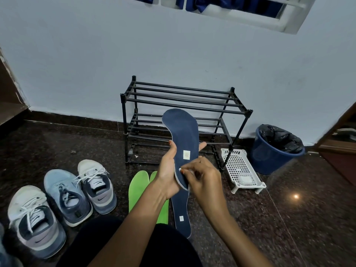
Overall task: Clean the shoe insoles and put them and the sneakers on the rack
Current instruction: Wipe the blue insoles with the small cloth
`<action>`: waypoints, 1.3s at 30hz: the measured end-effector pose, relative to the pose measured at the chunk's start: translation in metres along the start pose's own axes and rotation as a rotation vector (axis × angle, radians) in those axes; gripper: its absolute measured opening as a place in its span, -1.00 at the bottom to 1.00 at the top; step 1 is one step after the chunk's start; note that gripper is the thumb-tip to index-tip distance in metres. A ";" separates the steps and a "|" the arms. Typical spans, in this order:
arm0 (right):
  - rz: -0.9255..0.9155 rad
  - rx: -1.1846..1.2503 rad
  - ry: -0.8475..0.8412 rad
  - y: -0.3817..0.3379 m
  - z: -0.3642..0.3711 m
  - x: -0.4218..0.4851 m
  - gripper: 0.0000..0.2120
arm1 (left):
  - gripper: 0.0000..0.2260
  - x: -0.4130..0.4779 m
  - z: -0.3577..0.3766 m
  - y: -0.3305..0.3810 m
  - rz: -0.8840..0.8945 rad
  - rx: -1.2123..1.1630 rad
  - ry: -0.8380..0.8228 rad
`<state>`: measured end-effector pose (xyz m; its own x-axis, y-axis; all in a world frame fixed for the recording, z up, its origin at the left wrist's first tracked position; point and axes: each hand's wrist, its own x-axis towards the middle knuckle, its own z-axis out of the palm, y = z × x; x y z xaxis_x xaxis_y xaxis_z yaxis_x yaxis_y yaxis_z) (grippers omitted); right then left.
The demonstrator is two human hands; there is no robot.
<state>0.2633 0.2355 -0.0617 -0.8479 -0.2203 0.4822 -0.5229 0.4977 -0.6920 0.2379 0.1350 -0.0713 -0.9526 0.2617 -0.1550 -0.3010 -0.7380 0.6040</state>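
Note:
My left hand (168, 170) grips a navy blue insole (183, 133) at its heel half and holds it upright in front of the black rack (179, 101). My right hand (202, 180) pinches something small and white against the insole's lower edge. A second navy insole (182, 212) lies on the floor below. Two green insoles (137, 187) lie beside it, partly behind my left arm. Three sneakers stand at the left: a white and grey one (97, 186), a light blue one (65, 195) and another white and grey one (33, 218).
A white perforated plastic tray (240, 168) with a small white object in it sits right of the rack. A blue bin (269, 153) lined with a black bag stands by the wall. The floor is dark speckled stone. Wooden furniture edges show at far left and far right.

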 end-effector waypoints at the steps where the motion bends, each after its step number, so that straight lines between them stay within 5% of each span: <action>1: 0.004 -0.007 0.015 0.000 0.000 0.002 -0.89 | -0.35 0.000 0.000 -0.001 0.001 0.011 0.000; 12: 0.023 0.120 -0.153 -0.009 -0.004 -0.015 -0.91 | -0.31 -0.001 0.000 0.004 0.048 -0.028 -0.022; 20: -0.015 -0.014 0.016 -0.002 0.003 0.003 -0.89 | -0.36 0.000 0.000 -0.001 0.028 0.012 -0.022; 28: -0.004 0.082 -0.096 -0.003 0.001 -0.016 -0.88 | -0.33 0.000 -0.002 0.003 0.051 -0.024 -0.020; 39: -0.006 0.004 0.006 -0.004 0.005 0.002 -0.92 | -0.31 0.000 -0.001 -0.002 0.029 -0.025 -0.039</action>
<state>0.2630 0.2288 -0.0604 -0.8444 -0.2182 0.4892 -0.5281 0.4928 -0.6916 0.2388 0.1358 -0.0727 -0.9587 0.2636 -0.1070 -0.2748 -0.7606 0.5882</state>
